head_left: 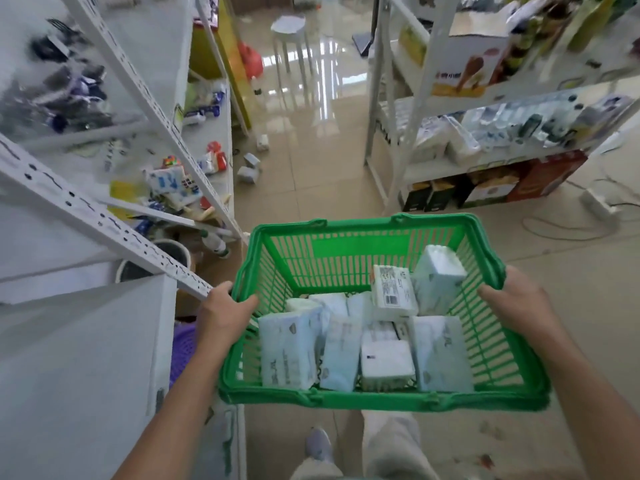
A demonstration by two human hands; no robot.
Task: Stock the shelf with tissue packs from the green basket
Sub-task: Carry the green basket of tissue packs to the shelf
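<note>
The left shelf (86,206) rises close beside the person, its white uprights slanting across the view. The goods on it are too blurred to name. Just right of its near corner, the left hand (225,306) grips the left rim of the basket (363,400), with the thumb hooked inside over the edge.

The basket is held off the floor in front of the body, its long axis running side to side between the two arms. The packs (287,351) all lie inside it, below the rim and between the hands. The front row lies flat, side by side, with long axes pointing away from the person. The leftmost pack sits just inside and below the left hand. Behind them a labelled pack (393,296) leans face up, and a taller pack (438,275) stands tilted against the right wall, its long axis nearly upright.

The right hand (516,303) grips the right rim, with the tall pack the nearest one to it. Both hands are taken up carrying, so neither is free to pick. I judge that the basket must be set down, or one hand let go, before a pack can come out. From the left hand the reach is rightward and down. From the right hand it is leftward and down.

Across the aisle stands the right shelf (450,168). The white bundles on its middle level may be tissue, though the blur leaves that unsure. A few loose packs (248,173) lie on the floor by the left shelf's far end.
</note>
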